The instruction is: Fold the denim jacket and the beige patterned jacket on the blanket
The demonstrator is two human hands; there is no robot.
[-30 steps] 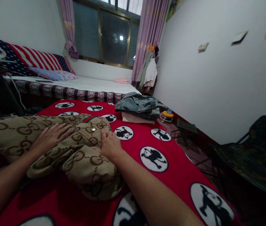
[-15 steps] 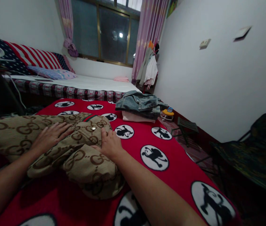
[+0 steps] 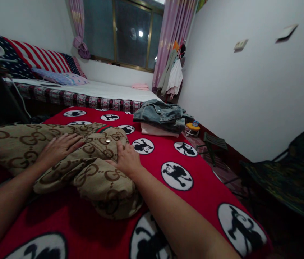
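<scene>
A tan jacket (image 3: 98,176) with a brown letter pattern, a metal snap and a small green-and-red stripe lies partly folded on the red blanket (image 3: 195,216). On its upper middle rests my left hand (image 3: 60,146), palm down with the fingers stretched out. My right hand (image 3: 127,158) presses on the jacket's right edge, its thumb apart from the fingers and partly hidden by a fold. A bunched part of the jacket bulges toward me below both hands. Beyond my right hand sits a stack of folded clothes, a denim garment (image 3: 160,111) over a pale one (image 3: 157,130).
A second bed (image 3: 109,90) with pillows stands against the window wall. To the right are a yellow-topped stool (image 3: 193,126), a folding stool (image 3: 215,141) and a camouflage chair (image 3: 289,180). Clothes (image 3: 175,77) hang by the curtain. A dark metal frame (image 3: 3,90) stands at left.
The camera view has shifted slightly, so the scene sits a little higher and further right. Both hands keep nearly the same place on the jacket.
</scene>
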